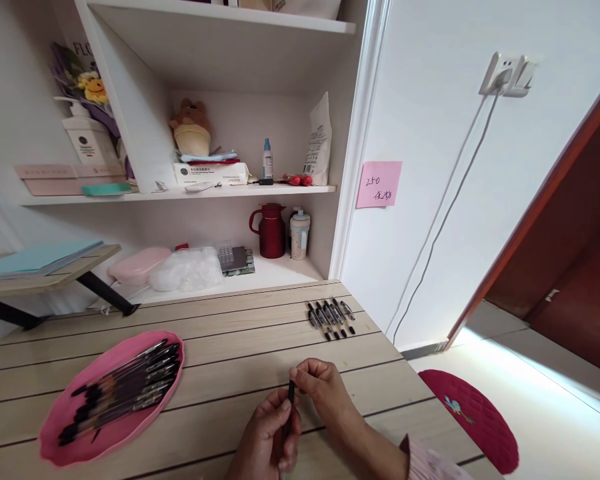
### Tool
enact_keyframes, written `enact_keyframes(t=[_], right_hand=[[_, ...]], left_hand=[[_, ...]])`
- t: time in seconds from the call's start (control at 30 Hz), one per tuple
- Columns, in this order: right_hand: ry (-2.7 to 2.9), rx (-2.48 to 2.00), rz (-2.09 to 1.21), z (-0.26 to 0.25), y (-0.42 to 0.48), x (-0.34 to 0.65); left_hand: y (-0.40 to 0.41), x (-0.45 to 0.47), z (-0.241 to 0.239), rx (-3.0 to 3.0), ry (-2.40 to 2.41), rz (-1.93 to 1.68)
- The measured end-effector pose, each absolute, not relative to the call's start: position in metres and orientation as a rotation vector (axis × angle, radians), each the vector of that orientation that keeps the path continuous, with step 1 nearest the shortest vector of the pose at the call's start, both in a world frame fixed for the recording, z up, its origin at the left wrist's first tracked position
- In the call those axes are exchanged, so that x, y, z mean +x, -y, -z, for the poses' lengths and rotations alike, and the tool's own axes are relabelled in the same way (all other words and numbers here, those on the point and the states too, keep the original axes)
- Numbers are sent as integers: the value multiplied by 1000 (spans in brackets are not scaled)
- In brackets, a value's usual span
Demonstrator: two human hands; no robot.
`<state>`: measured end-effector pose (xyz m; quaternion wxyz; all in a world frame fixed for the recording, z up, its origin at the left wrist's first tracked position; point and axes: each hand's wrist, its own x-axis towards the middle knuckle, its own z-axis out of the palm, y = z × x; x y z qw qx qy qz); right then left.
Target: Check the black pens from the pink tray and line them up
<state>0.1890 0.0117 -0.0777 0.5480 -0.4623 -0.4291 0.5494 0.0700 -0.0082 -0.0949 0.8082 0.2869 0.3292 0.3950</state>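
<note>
Both my hands hold one black pen point(290, 400) upright over the wooden table point(220, 360). My left hand point(267, 437) is curled round its lower part. My right hand point(320, 387) pinches its top end with fingertips. To the left lies a pink oval tray point(70, 433) with several black pens point(125, 390) piled in it. Farther back on the right, several black pens point(331, 318) lie side by side in a neat row on the table.
White shelves behind hold a dark red jug point(271, 230), a speckled cup point(299, 235), a pink box point(137, 265), a plastic bag point(187, 269) and bottles. A pink note point(379, 184) sticks on the wall. A red cushion point(473, 417) lies on the floor at right.
</note>
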Motion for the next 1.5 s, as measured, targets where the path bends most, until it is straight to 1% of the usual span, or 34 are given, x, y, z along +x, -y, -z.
enact_keyframes(t=[0.17, 0.4, 0.53, 0.6, 0.73, 0.87, 1.0, 1.13, 1.3, 1.37, 1.5], right_hand=[[999, -1082, -1369, 88, -14, 186], [957, -905, -1534, 74, -7, 191], [985, -1011, -1489, 76, -8, 192], [1023, -977, -1499, 77, -9, 193], [901, -899, -1616, 74, -8, 194], [975, -924, -1576, 71, -8, 195], [886, -842, -1658, 71, -7, 196], [930, -912, -1601, 73, -6, 195], [818, -700, -1677, 71, -8, 194], [735, -698, -1669, 71, -12, 198], [708, -903, -1470, 77, -28, 215]], left_hand=[[9, 71, 96, 646, -685, -873], [11, 72, 91, 627, -682, -837], [12, 72, 90, 631, -703, -862], [12, 72, 92, 640, -702, -858], [12, 72, 95, 662, -684, -868], [12, 71, 97, 675, -664, -839], [13, 71, 95, 670, -696, -840], [13, 71, 94, 670, -702, -826], [13, 70, 94, 667, -705, -801], [14, 70, 94, 669, -703, -799], [15, 70, 93, 656, -710, -822]])
